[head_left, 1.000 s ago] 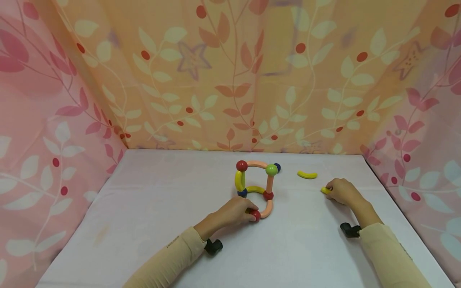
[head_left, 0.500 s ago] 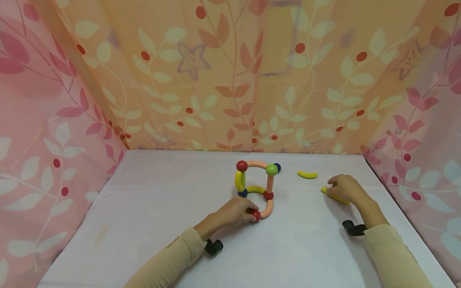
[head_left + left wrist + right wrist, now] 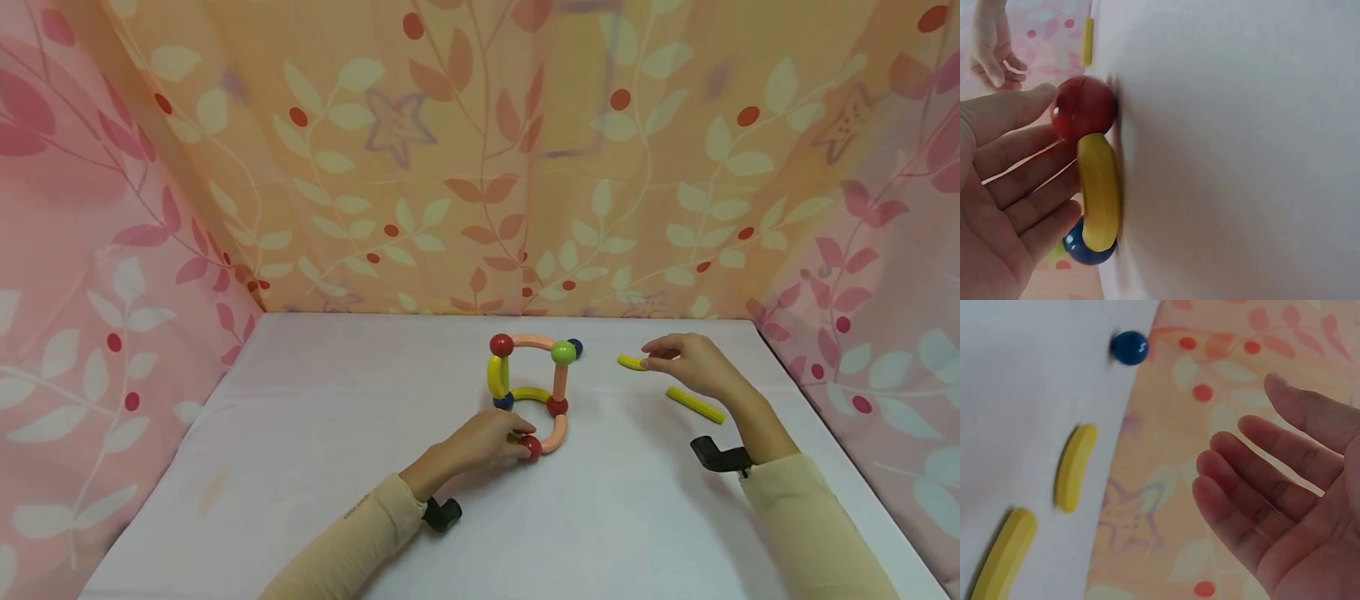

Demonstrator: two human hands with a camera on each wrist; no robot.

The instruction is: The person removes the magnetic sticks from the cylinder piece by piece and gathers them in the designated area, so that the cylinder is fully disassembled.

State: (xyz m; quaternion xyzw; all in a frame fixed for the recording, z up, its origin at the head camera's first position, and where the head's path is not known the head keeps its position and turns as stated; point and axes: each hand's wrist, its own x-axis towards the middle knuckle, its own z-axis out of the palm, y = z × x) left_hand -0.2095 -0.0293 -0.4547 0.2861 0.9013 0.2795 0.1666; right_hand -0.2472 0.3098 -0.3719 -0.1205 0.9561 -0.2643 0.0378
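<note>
Right hand (image 3: 693,364) off the straight yellow stick (image 3: 695,404), fingers spread, now over the curved yellow piece (image 3: 631,362).
Left hand (image 3: 487,440) still curled round the red ball (image 3: 532,447) at the toy frame's near corner; stick left lying beside the right wrist.

Head cam: high, behind both arms, looks fwd and down over the whole table (image 3: 315,467) to the curtain walls. Left wrist cam: very close, rolled sideways, looks along the left hand (image 3: 1004,206); red ball (image 3: 1084,107) at the fingertips, also seen in head view (image 3: 532,447). Right wrist cam: close, under the right hand (image 3: 1285,506), faces past the fingers to the curved yellow piece (image 3: 1075,466), shared w/ head view (image 3: 630,362).
</note>
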